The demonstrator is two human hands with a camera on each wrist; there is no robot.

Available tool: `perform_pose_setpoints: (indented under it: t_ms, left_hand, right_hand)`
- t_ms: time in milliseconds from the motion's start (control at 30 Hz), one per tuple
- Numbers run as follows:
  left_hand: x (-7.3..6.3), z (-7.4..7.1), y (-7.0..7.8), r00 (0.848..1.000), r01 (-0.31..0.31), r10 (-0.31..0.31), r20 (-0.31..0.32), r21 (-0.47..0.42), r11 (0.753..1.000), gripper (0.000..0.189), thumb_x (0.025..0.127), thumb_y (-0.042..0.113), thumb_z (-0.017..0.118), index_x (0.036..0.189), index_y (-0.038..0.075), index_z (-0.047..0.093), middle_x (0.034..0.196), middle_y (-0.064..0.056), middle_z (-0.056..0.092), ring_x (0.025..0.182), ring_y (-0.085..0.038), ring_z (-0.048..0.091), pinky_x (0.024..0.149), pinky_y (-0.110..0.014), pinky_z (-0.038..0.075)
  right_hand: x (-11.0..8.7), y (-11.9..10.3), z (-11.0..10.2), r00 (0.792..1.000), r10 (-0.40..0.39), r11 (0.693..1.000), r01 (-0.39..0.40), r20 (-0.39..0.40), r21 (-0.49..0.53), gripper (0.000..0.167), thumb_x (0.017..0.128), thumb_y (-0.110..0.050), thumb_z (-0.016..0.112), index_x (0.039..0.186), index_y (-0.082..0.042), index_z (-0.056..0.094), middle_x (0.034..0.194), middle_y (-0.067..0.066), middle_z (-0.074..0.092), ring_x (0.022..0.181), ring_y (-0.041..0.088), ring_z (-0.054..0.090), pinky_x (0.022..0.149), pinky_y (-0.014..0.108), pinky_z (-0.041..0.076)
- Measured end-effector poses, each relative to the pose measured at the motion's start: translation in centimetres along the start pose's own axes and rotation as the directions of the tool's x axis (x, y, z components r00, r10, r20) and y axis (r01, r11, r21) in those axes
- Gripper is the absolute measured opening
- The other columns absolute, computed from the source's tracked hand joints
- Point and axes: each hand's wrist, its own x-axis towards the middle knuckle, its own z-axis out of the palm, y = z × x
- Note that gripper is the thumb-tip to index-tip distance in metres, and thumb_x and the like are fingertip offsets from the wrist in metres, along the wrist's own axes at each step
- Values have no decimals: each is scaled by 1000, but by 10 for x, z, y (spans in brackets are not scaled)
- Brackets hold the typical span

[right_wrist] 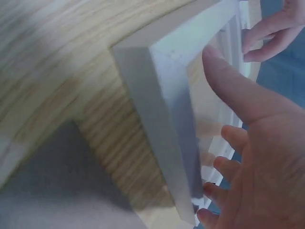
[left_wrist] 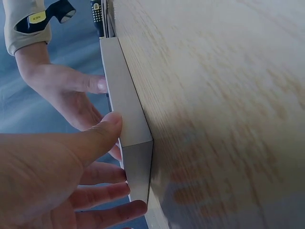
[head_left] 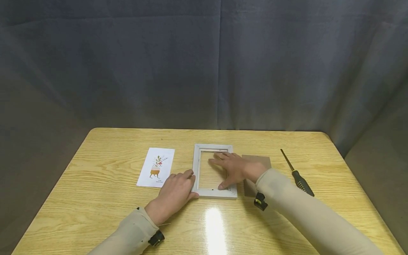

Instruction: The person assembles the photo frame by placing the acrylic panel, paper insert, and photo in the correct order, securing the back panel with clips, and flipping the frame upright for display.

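Observation:
A white picture frame (head_left: 196,166) lies flat on the wooden table, a clear pane visible inside it in the right wrist view. My left hand (head_left: 176,191) holds its near left corner, the thumb (left_wrist: 112,125) on the near side and the fingers along the left side. Over the opening, my right hand (head_left: 234,168) spreads its fingers, with its thumb (right_wrist: 217,64) by the inner near edge. Its fingertips (right_wrist: 228,133) are at the pane; whether they press on it I cannot tell.
Left of the frame lies a white card (head_left: 156,167) printed with a potted plant. A brown backing board (head_left: 250,187) lies to the right, partly beneath my right forearm. Farther right is a screwdriver (head_left: 301,182) with a black handle. A dark curtain (head_left: 204,71) hangs behind the table (head_left: 105,198).

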Motion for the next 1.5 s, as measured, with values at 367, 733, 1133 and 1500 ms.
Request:
perform_pose_setpoints:
  t_ms: [367,733,1133,1500]
  left_hand:
    - [1,-1,-2,1000,-9,9,-18,0,1000,57,81,47,79,113,1,73,116,-10,68,85,-24,70,77,-39,57]
    - [1,1,-2,999,-27,27,-30,-4,1000,58,80,48,78,112,0,72,110,-7,67,82,-23,69,74,-38,56]
    - [1,2,-3,999,-31,30,-42,-6,1000,55,79,48,79,108,1,73,107,-6,66,77,-22,67,72,-37,56]
    - [0,0,-3,999,-33,33,-31,-17,999,56,80,47,78,110,0,73,107,-7,67,77,-22,67,72,-37,56]
  right_hand:
    - [3,-1,2,999,2,1000,-1,-38,28,102,83,-49,79,163,-20,22,170,16,13,157,43,11,127,59,8]
    - [5,9,-3,991,-81,983,96,-103,158,66,98,-27,66,155,-9,39,166,23,23,154,47,18,124,63,15]
    - [-6,21,-15,997,58,981,-49,-44,185,77,90,-13,75,157,-13,37,169,22,14,156,46,13,124,61,19]
    - [-4,19,-10,997,57,989,-48,-60,140,83,84,-31,82,155,-17,42,169,20,13,155,49,11,122,64,21]
